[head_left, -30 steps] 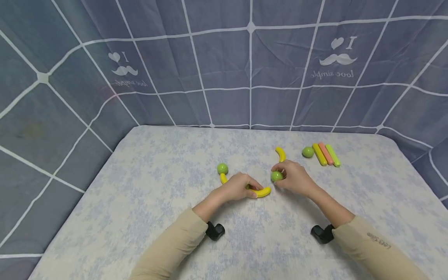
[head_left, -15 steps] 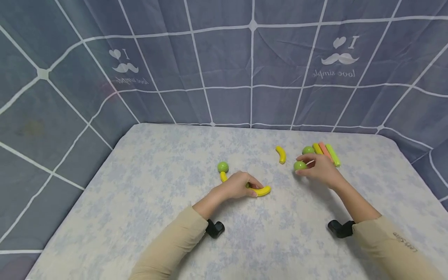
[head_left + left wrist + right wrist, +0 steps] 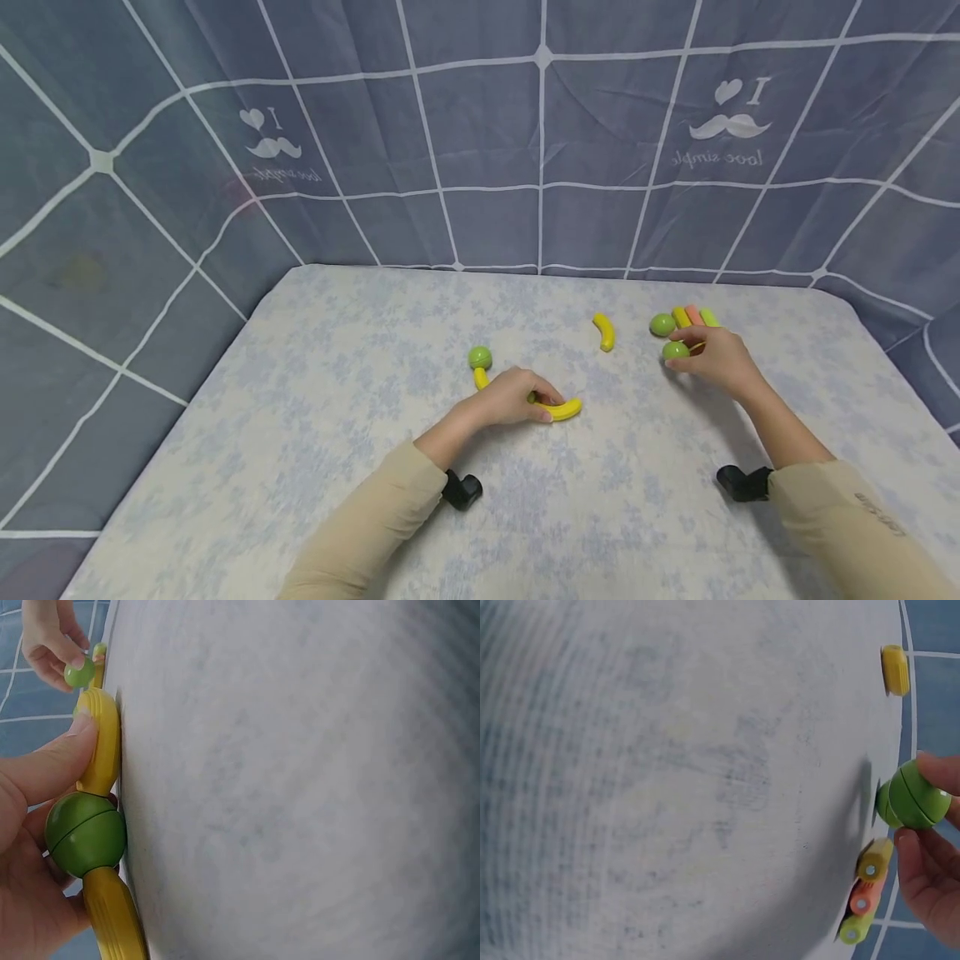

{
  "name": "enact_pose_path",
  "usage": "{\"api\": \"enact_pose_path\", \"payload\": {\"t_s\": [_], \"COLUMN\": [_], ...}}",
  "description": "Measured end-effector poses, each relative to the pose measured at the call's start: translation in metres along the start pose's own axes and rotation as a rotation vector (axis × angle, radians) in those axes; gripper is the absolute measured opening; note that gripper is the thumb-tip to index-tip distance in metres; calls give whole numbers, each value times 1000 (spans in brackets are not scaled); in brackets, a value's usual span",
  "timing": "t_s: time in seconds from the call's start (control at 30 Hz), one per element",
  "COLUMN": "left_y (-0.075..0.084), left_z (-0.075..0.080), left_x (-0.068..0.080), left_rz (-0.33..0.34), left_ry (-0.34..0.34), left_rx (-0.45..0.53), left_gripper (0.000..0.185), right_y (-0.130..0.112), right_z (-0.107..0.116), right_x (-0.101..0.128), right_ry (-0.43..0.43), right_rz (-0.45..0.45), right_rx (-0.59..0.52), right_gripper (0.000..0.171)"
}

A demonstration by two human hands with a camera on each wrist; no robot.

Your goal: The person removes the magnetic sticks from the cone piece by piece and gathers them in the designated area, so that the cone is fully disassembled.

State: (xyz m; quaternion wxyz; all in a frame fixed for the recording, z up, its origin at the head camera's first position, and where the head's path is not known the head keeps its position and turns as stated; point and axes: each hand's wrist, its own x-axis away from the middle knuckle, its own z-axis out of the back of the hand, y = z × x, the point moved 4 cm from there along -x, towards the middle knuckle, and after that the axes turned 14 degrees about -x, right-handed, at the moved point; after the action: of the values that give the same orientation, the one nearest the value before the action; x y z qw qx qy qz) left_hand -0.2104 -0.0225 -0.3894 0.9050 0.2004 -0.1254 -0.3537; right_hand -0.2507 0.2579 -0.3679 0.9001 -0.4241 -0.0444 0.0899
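My left hand (image 3: 513,398) grips a yellow curved piece (image 3: 566,410), the thumb pressed on its side in the left wrist view. That piece meets a green grooved ball (image 3: 86,836), whose far side adjoins a second yellow curved piece (image 3: 114,919). In the head view another green ball (image 3: 480,357) sits at the chain's left end; my hand covers its middle. Between thumb and fingers, my right hand (image 3: 717,360) pinches a loose green ball (image 3: 675,351) (image 3: 922,793), held over the table close to a second loose green ball (image 3: 662,324).
Yellow, pink and light green straight sticks (image 3: 874,859) lie side by side beside the loose balls, partly behind my right hand in the head view. A single yellow curved piece (image 3: 604,332) lies farther left. A blue-grey curtain (image 3: 480,150) hangs behind the patterned tabletop (image 3: 360,350).
My right hand has carried the green ball from beside the chain's right end, rightward and back to the sticks. My left hand has stayed on the yellow piece.
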Motion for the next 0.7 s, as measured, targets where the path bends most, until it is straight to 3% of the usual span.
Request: {"api": "enact_pose_path", "payload": {"t_s": [0.33,0.7], "left_y": [-3,2], "left_z": [3,3], "left_x": [3,0], "left_rz": [-8,-5], "left_ry": [-6,-2], "left_rx": [2,18], "left_gripper": [27,25], "right_y": [3,2], "right_z": [-3,1], "right_x": [-5,-13], "right_ry": [19,35], "right_rz": [-28,-16], "right_rx": [-18,57], "right_gripper": [46,43]}}
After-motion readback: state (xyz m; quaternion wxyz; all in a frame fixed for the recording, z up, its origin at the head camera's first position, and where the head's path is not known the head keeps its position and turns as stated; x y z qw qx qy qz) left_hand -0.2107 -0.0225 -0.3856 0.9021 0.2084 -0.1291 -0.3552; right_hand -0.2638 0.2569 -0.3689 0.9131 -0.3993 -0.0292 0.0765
